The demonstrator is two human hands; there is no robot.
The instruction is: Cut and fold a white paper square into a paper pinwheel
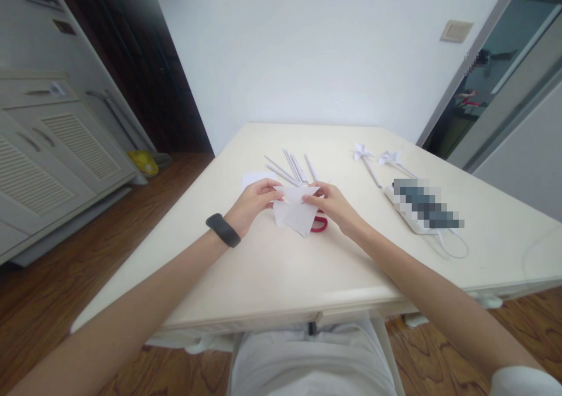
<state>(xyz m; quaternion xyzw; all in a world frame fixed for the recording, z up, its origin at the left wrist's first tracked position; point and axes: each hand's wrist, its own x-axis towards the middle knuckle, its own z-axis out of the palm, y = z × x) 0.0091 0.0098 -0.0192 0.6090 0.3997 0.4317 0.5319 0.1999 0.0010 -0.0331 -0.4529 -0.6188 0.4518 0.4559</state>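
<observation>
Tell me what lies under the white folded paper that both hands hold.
Under the white folded paper a red looped handle, perhaps of scissors, shows on the cream table. The paper covers the rest, so blades cannot be seen.

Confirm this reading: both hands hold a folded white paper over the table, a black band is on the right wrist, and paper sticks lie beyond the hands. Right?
Not quite. The black band sits on the left wrist, not the right; the head view shows it. The rest stands: the left hand and right hand both hold the folded white paper over the table, and the paper sticks lie beyond them.
</observation>
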